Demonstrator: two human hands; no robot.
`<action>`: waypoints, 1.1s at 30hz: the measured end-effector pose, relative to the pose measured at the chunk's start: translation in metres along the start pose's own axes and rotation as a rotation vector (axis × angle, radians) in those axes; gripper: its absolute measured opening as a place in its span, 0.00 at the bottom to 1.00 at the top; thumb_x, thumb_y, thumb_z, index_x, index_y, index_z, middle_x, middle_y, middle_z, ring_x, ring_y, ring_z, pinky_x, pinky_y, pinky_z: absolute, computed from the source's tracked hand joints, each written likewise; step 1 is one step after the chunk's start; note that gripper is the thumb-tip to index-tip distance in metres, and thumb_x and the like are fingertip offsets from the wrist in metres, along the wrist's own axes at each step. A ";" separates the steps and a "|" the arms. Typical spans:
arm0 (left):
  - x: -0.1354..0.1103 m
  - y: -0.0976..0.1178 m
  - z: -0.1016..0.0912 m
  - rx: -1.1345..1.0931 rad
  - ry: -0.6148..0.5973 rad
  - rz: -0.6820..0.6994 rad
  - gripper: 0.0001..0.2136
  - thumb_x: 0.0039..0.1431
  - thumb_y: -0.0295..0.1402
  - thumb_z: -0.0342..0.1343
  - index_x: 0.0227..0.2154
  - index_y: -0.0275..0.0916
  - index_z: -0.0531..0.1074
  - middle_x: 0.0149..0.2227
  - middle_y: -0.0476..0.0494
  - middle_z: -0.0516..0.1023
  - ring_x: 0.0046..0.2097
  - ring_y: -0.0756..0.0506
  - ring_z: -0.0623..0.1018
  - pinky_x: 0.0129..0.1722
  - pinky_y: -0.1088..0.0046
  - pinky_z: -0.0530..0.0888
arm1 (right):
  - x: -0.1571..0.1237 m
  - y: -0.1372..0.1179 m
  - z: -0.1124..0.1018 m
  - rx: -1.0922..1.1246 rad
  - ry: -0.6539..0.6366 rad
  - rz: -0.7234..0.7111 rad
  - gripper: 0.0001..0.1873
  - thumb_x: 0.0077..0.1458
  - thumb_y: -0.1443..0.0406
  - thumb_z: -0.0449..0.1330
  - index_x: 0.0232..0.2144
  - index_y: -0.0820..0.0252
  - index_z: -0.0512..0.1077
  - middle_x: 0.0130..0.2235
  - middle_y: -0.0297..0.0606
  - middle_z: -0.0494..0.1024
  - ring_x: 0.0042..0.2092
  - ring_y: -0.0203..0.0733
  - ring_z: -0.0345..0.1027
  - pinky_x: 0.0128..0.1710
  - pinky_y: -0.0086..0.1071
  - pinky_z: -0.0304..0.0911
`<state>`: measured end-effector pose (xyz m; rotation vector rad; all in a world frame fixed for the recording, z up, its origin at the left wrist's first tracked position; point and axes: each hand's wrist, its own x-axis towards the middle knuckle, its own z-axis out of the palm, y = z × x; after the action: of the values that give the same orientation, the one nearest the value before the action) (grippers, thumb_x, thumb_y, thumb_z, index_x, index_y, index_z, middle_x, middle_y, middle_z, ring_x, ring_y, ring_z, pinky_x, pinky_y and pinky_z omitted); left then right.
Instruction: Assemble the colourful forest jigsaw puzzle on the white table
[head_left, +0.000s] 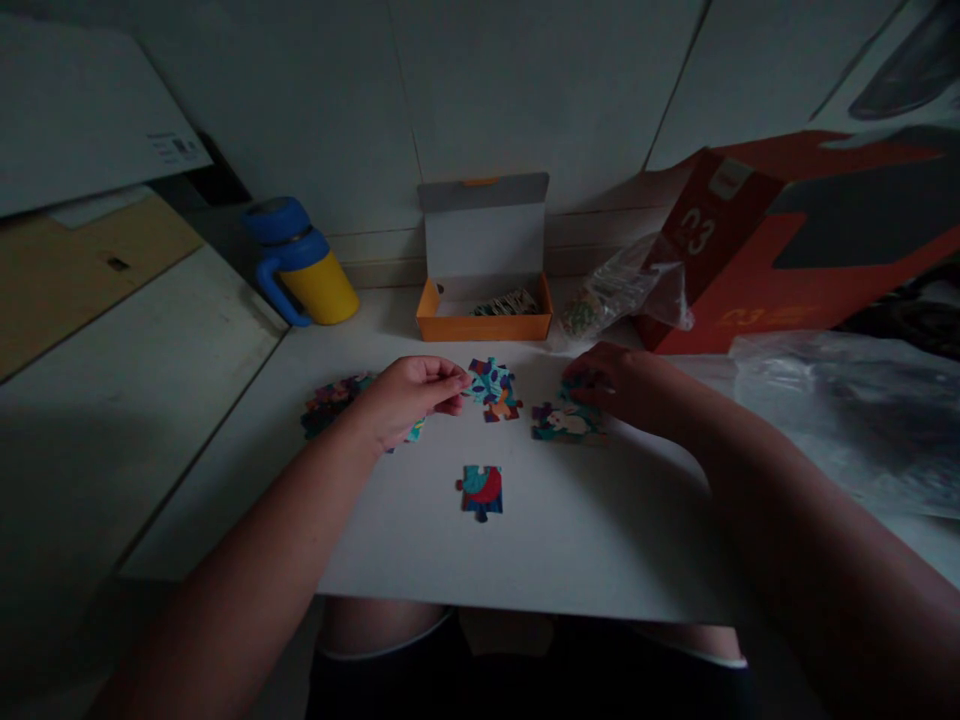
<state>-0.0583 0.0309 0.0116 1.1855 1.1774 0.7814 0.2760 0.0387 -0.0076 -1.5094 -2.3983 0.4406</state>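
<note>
Colourful jigsaw pieces lie on a white table [570, 540]. My left hand [409, 395] is curled, its fingertips pinching the left edge of a joined cluster of pieces [495, 388]. My right hand [622, 380] rests with bent fingers on the top of another joined cluster [566, 422]. A single blue and red piece [481, 490] lies alone nearer to me. More joined pieces [330, 402] lie left of my left hand, partly hidden by it.
An open orange box [484, 322] with pieces inside stands at the back. A blue and yellow jug [304, 262] stands back left. A clear bag [626, 290] and a large orange carton [757, 250] stand back right. Crumpled plastic [847, 420] covers the right.
</note>
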 end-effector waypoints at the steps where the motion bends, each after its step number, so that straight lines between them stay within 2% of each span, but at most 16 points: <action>1: -0.001 0.001 0.002 -0.045 -0.007 -0.017 0.09 0.56 0.32 0.73 0.33 0.36 0.78 0.30 0.49 0.79 0.31 0.51 0.77 0.38 0.72 0.77 | 0.000 0.000 0.000 -0.003 0.010 -0.005 0.12 0.61 0.62 0.64 0.46 0.54 0.83 0.47 0.44 0.84 0.41 0.49 0.80 0.43 0.40 0.74; 6: -0.003 0.003 0.004 -0.130 -0.054 -0.050 0.08 0.59 0.29 0.72 0.34 0.35 0.78 0.32 0.48 0.81 0.35 0.50 0.81 0.44 0.70 0.81 | 0.001 -0.011 -0.001 -0.006 0.123 -0.061 0.12 0.62 0.61 0.64 0.45 0.55 0.83 0.49 0.46 0.84 0.48 0.54 0.79 0.49 0.44 0.73; 9: -0.004 0.000 0.007 -0.152 -0.089 -0.047 0.06 0.61 0.27 0.70 0.35 0.34 0.78 0.33 0.45 0.83 0.37 0.50 0.83 0.45 0.71 0.81 | 0.000 -0.031 0.001 0.101 0.187 -0.065 0.15 0.67 0.55 0.60 0.47 0.55 0.81 0.48 0.45 0.85 0.46 0.51 0.79 0.46 0.41 0.73; 14: -0.004 -0.007 0.020 -0.118 -0.162 -0.003 0.08 0.61 0.30 0.71 0.36 0.33 0.77 0.34 0.45 0.83 0.38 0.49 0.84 0.47 0.68 0.81 | -0.004 -0.061 0.009 0.442 0.086 -0.028 0.18 0.68 0.52 0.60 0.52 0.54 0.77 0.44 0.40 0.86 0.39 0.43 0.79 0.39 0.35 0.71; 19: 0.000 -0.016 0.026 0.009 -0.185 0.061 0.04 0.65 0.28 0.66 0.37 0.35 0.77 0.35 0.46 0.83 0.39 0.49 0.85 0.45 0.69 0.82 | -0.003 -0.064 0.015 0.593 0.035 0.018 0.15 0.66 0.54 0.62 0.46 0.56 0.78 0.37 0.37 0.83 0.33 0.39 0.74 0.33 0.31 0.68; 22: 0.002 -0.020 0.024 0.211 -0.148 0.180 0.01 0.68 0.28 0.61 0.38 0.37 0.77 0.36 0.44 0.84 0.40 0.47 0.85 0.44 0.67 0.82 | -0.002 -0.061 0.014 0.626 0.039 0.063 0.15 0.65 0.53 0.62 0.45 0.55 0.79 0.35 0.36 0.82 0.31 0.38 0.72 0.31 0.31 0.66; 26: 0.002 -0.019 0.018 0.714 0.024 0.547 0.04 0.67 0.28 0.62 0.42 0.41 0.79 0.44 0.43 0.84 0.46 0.44 0.83 0.52 0.60 0.80 | -0.001 -0.058 0.010 0.498 0.068 0.142 0.12 0.63 0.56 0.62 0.43 0.55 0.80 0.34 0.36 0.83 0.32 0.40 0.73 0.31 0.31 0.66; 29: 0.002 -0.019 0.016 0.907 -0.025 0.697 0.10 0.66 0.29 0.66 0.48 0.42 0.79 0.52 0.41 0.83 0.56 0.41 0.81 0.61 0.56 0.76 | 0.000 -0.055 0.009 0.411 0.079 0.160 0.12 0.63 0.58 0.61 0.43 0.55 0.81 0.35 0.36 0.84 0.33 0.41 0.74 0.32 0.32 0.67; 33: 0.002 -0.023 0.016 0.996 -0.147 0.695 0.16 0.67 0.34 0.65 0.55 0.40 0.78 0.62 0.37 0.78 0.65 0.39 0.75 0.68 0.55 0.70 | 0.001 -0.052 0.011 0.365 0.072 0.169 0.12 0.64 0.59 0.60 0.43 0.54 0.81 0.36 0.36 0.85 0.33 0.42 0.75 0.33 0.32 0.68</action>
<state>-0.0454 0.0225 -0.0116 2.5178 1.0335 0.5654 0.2285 0.0171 0.0034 -1.5314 -2.0065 0.7970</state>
